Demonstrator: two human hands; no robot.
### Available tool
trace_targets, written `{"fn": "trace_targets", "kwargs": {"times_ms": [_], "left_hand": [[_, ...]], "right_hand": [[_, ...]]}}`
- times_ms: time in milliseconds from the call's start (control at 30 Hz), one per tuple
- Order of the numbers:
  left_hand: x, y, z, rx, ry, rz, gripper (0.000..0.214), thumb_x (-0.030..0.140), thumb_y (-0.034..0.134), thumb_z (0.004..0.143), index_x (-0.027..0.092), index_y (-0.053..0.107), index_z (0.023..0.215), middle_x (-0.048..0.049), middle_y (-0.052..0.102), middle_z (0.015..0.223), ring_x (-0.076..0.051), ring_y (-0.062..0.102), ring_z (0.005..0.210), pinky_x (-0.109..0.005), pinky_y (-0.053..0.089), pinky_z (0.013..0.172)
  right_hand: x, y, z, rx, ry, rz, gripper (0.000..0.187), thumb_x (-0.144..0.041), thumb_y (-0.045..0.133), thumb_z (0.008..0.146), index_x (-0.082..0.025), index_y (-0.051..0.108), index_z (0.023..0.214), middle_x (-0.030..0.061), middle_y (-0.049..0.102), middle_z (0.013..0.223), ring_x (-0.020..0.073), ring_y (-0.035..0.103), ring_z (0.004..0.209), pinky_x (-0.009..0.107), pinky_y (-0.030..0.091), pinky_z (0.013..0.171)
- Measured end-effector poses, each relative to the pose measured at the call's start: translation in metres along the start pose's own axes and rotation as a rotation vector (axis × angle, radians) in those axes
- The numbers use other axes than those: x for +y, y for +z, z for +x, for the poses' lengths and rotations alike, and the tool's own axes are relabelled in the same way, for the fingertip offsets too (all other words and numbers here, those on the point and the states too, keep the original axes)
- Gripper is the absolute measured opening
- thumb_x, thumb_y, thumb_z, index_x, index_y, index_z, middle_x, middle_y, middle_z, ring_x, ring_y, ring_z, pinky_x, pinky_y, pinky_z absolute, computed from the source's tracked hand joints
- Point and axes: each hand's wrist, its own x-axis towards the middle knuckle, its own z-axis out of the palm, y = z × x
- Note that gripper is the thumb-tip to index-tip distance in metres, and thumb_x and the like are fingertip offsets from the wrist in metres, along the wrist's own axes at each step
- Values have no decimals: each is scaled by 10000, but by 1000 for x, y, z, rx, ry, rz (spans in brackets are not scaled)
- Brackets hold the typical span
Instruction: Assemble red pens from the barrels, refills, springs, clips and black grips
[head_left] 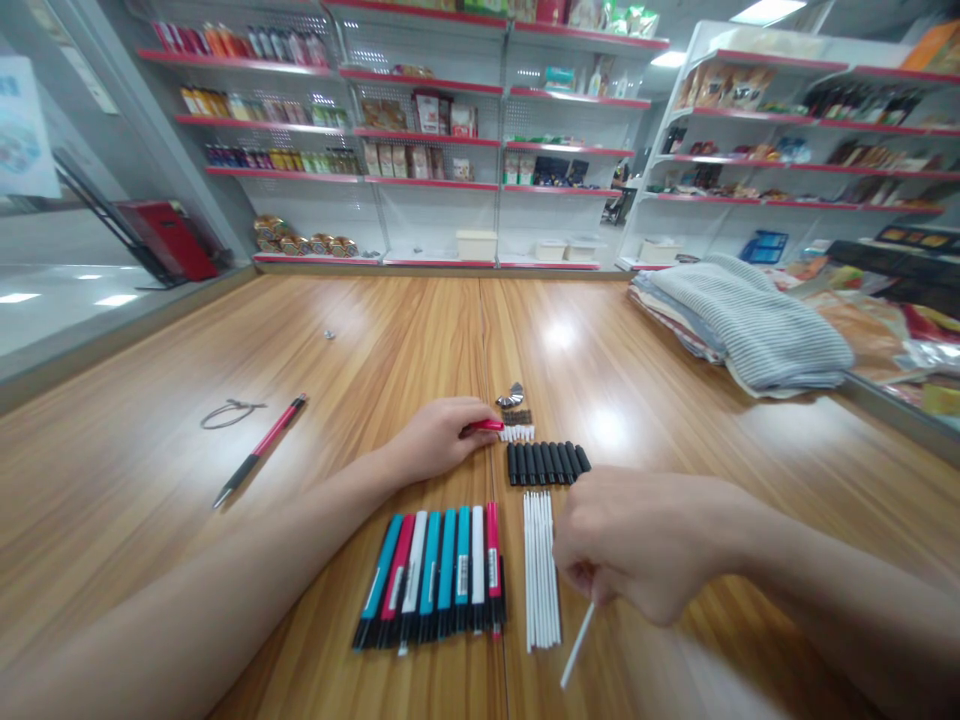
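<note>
My left hand is closed around a short pink pen barrel, whose end sticks out beside small white pen parts. In my right hand a thin white pen refill is pinched, pointing down toward me. That hand is next to a row of white refills and partly covers the end of a row of black rubber grips. Blue, pink and white pen barrels with black ends lie side by side below my left hand. Springs and silver tips sit beyond the white parts.
At left lie an assembled pink and black pen and a thin cord loop. A tiny metal piece is farther back. Folded cloths and packaged goods are at right. Stocked shelves stand behind the wooden table.
</note>
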Motion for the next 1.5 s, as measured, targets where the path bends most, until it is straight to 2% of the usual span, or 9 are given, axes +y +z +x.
{"fn": "trace_targets", "kwargs": {"times_ms": [167, 433, 633, 833, 933, 1067, 1200, 1300, 1500], "left_hand": [[0, 1, 1, -7, 8, 23, 178, 304, 536, 925, 186, 662, 970, -41, 654, 931, -155, 587, 870, -258, 413, 763], [0, 1, 0, 2, 22, 46, 156, 275, 527, 929, 181, 650, 945, -40, 654, 923, -151, 587, 853, -257, 415, 743], [-1, 1, 1, -15, 3, 93, 150, 282, 521, 932, 187, 635, 941, -33, 638, 922, -147, 576, 848, -257, 413, 734], [0, -1, 2, -24, -8, 133, 148, 291, 523, 928, 178, 614, 898, -33, 597, 905, -150, 557, 853, -259, 421, 748], [1, 0, 1, -27, -20, 162, 165, 282, 507, 931, 164, 603, 868, -43, 570, 907, -146, 546, 825, -260, 424, 739], [3, -1, 0, 0, -56, 111, 155, 254, 502, 918, 152, 596, 850, -54, 568, 911, -146, 540, 794, -270, 420, 724], [12, -8, 5, 68, -172, -311, 203, 264, 462, 940, 139, 566, 818, -35, 597, 795, -129, 550, 754, -252, 424, 707], [27, -16, 10, 68, -309, -618, 243, 338, 522, 920, 124, 561, 813, -7, 552, 711, -62, 410, 543, -196, 317, 513], [49, -19, 12, -41, -456, -1029, 242, 379, 582, 894, 140, 545, 899, 30, 464, 658, -15, 261, 435, -178, 133, 408]], "right_hand": [[12, -19, -5, 101, -109, 359, 104, -47, 613, 738, -145, 607, 774, -15, 601, 718, 80, 506, 632, 206, 379, 593], [62, 5, 19, 772, -71, 1082, 148, -254, 641, 869, -176, 594, 986, -32, 545, 717, 36, 396, 498, 165, 269, 419], [69, 12, 29, 981, -52, 1294, 197, -284, 654, 859, -202, 697, 1032, 45, 656, 870, 38, 432, 507, 162, 244, 381], [67, 20, 36, 1218, 94, 997, 177, -284, 742, 778, -190, 730, 928, 36, 686, 761, 57, 472, 459, 208, 360, 409], [64, 23, 37, 1339, 157, 576, 126, -263, 692, 828, -195, 743, 920, 45, 683, 778, 97, 541, 562, 250, 436, 502], [61, 25, 37, 1352, 29, -55, 134, -162, 651, 843, -197, 730, 946, 66, 683, 876, 171, 605, 821, 339, 512, 730], [60, 28, 39, 1248, -86, -281, 227, -83, 570, 863, -184, 657, 1048, 80, 690, 977, 200, 614, 952, 385, 516, 847], [59, 31, 42, 1233, -93, -344, 299, -41, 512, 870, -160, 607, 1128, 101, 666, 1006, 203, 606, 985, 373, 513, 860], [56, 33, 48, 1178, -79, -354, 429, -40, 489, 879, -172, 532, 1285, 103, 637, 978, 195, 581, 883, 351, 495, 769]]}}
